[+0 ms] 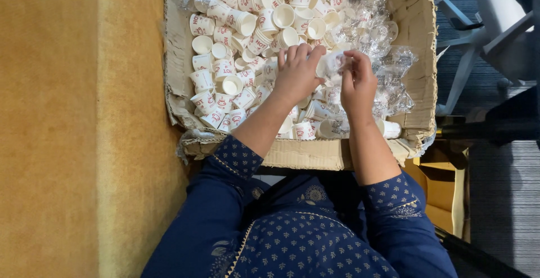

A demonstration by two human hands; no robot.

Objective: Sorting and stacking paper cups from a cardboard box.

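Head view: hands [326,78] around sideways plastic-wrapped cup [332,63].

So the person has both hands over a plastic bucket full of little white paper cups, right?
Not quite. It is a cardboard box, not a plastic bucket. The head view shows its torn brown walls. The left hand and right hand are over it, and it is full of little white paper cups.

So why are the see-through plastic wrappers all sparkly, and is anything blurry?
Head view: light from above glints off the crinkled clear plastic wrappers, so they show bright glare spots; the small white paper cups with red print look sharp; the left hand and right hand are slightly soft; the torn brown cardboard box bends a little near the edge.
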